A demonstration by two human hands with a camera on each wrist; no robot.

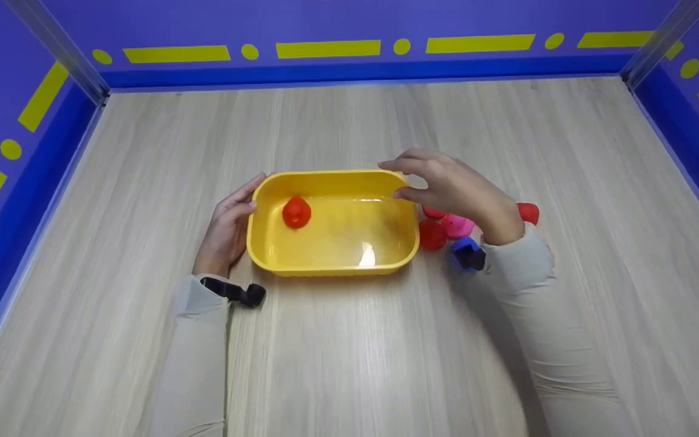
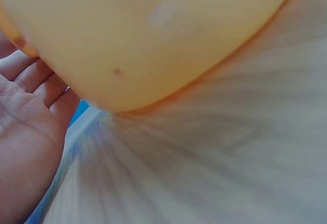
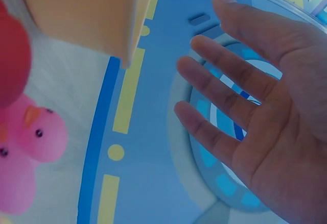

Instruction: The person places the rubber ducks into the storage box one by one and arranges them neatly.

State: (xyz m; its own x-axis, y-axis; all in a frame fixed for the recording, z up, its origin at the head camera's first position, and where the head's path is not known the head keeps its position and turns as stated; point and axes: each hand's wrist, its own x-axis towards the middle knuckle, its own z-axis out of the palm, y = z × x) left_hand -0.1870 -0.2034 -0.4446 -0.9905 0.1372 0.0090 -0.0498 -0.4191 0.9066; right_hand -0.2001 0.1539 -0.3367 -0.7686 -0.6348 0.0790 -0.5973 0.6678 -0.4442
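A yellow plastic basin (image 1: 331, 271) stands on the wooden table, with one red rubber duck (image 1: 296, 212) in its left half. My left hand (image 1: 223, 227) holds the basin's left side, thumb at the rim and fingers along the outer wall; the left wrist view shows its palm beside the wall (image 2: 153, 50). Over the basin's right end, my right hand (image 1: 440, 182) hovers with fingers spread and nothing between them. In the right wrist view, that palm (image 3: 276, 127) faces the camera, apart from the basin's wall (image 3: 87, 15).
Right of the basin, partly under my right forearm, lie pink rubber ducks (image 3: 46, 134), a red toy (image 1: 432, 235), a blue toy (image 1: 463, 250) and another red one (image 1: 528, 212). Purple-blue panels (image 1: 325, 24) with yellow markings border the table at the back and sides.
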